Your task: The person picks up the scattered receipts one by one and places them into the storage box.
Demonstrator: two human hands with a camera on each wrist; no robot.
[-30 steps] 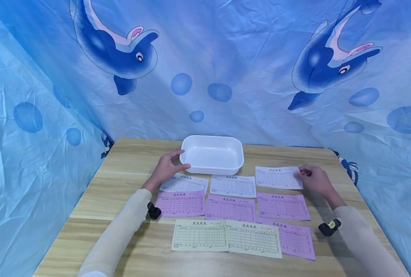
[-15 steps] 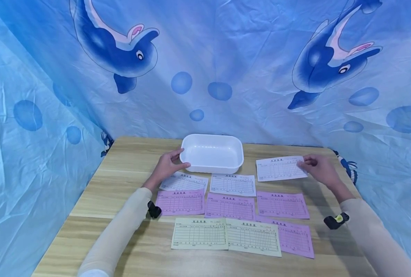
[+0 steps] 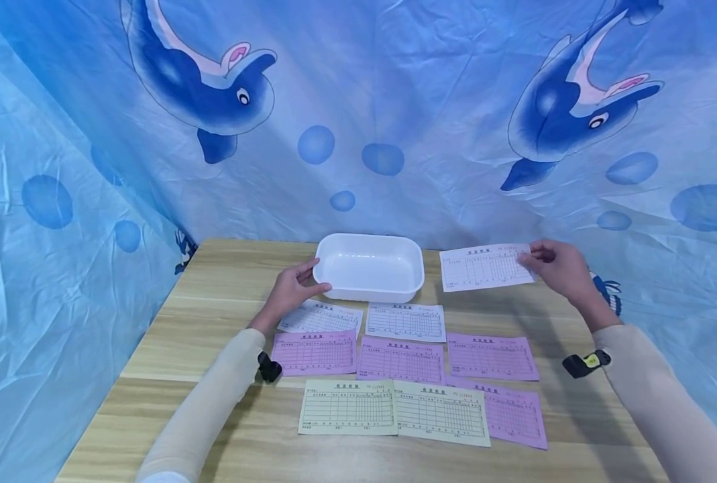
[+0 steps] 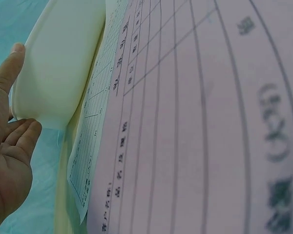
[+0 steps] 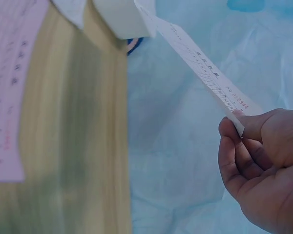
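My right hand (image 3: 560, 272) pinches the right end of a white receipt slip (image 3: 481, 268) between thumb and fingers. That slip is raised above the back right of the table; the right wrist view shows it edge-on, stretching away from the fingertips. A white plastic tray (image 3: 373, 268) stands at the back of the table. Its left end is gripped by my left hand (image 3: 296, 292), thumb at the front left corner and fingers at the left side. Below the tray lie two white slips, one (image 3: 405, 322) in front and another (image 3: 322, 316) partly behind the left hand.
Pink slips (image 3: 400, 359) lie in the middle of the wooden table (image 3: 171, 349), with one more (image 3: 518, 419) at the lower right, partly covered. Two green slips (image 3: 347, 408) lie nearest the front. A blue dolphin-print cloth (image 3: 358, 100) hangs behind and at both sides.
My right hand has lifted the white slip off the table and carried it up and towards the back. The left hand and the tray have stayed in place.
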